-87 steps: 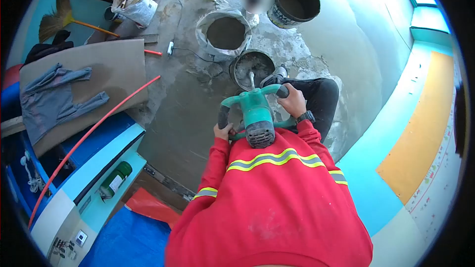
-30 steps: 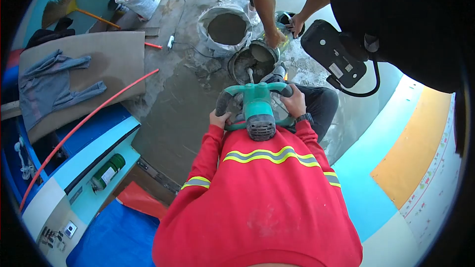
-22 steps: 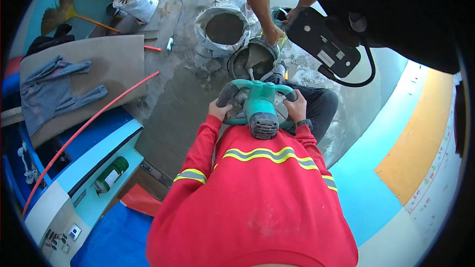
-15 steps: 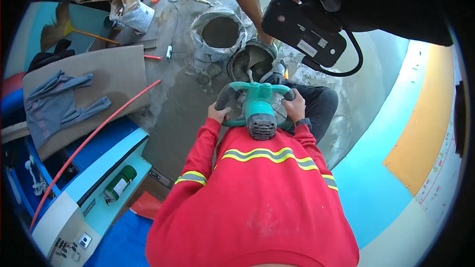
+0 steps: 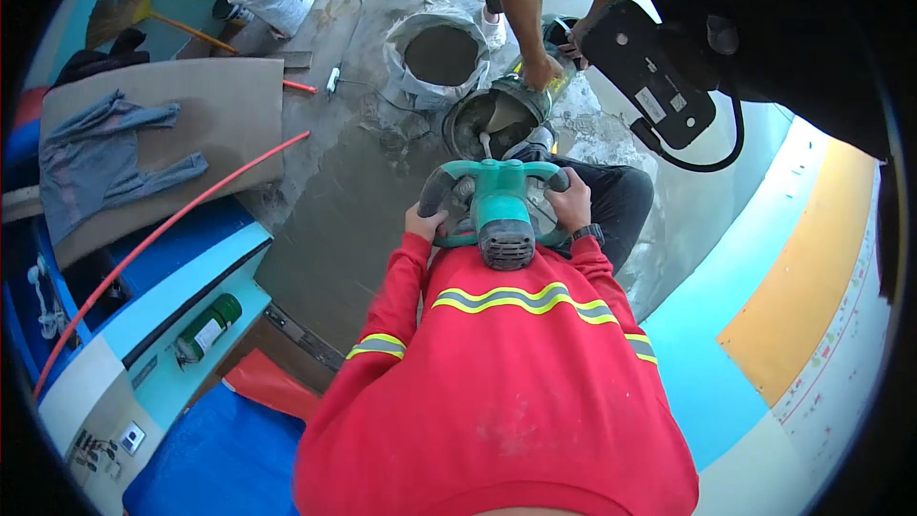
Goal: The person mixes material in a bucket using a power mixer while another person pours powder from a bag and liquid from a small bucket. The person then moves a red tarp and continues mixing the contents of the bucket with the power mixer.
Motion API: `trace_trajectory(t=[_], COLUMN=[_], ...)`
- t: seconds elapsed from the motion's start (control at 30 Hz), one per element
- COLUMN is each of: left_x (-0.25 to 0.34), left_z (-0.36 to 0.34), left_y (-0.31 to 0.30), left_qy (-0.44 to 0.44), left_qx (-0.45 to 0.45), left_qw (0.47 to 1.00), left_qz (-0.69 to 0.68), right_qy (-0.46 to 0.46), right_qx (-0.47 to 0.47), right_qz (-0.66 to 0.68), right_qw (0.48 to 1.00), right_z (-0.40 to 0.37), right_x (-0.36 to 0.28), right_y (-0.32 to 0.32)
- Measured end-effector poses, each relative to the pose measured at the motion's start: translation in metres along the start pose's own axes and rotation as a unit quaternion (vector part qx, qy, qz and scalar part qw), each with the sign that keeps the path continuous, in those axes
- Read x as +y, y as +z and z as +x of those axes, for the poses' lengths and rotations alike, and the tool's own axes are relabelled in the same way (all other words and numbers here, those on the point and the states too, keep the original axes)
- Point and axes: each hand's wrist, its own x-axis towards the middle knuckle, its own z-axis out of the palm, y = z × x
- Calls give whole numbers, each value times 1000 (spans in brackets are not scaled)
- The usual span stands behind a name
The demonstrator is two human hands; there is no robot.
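Observation:
My left hand (image 5: 427,223) is wrapped round the left handle of a green power mixer (image 5: 502,205), and my right hand (image 5: 571,203) grips its right handle. The mixer stands in front of my red sweater, its motor housing towards me. Beyond it, a dark bucket (image 5: 449,139) holds grey material, with a pale scoop-like piece (image 5: 503,115) inside. Another person's hand (image 5: 542,72) is at the bucket's far rim, and that person's other hand (image 5: 576,41) is by a second container (image 5: 559,32). A white-lined bucket (image 5: 393,50) of grey material stands just behind.
At left lie a brown board (image 5: 229,96) with a grey shirt (image 5: 105,158), a long red tube (image 5: 177,261), a broom (image 5: 122,11) and a white bucket (image 5: 285,6). A green cylinder (image 5: 208,328) rests on a light-blue ledge. A cable and white connector (image 5: 333,79) lie on the floor.
The view has shifted slightly. The other person's arm has moved right, and a second hand and another container now show beyond the bucket. Both my hands keep their hold on the mixer.

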Motion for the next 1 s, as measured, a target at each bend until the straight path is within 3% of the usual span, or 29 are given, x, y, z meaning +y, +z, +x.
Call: trace_trajectory(t=[1.0], left_x=[6], left_z=[17], left_y=[3], left_qy=[3], left_qx=[-17], left_qw=[1000], left_qz=[11], right_qy=[24], right_qx=[18], right_qz=[19], right_qw=[999], right_z=[3], right_x=[14], right_y=[1])
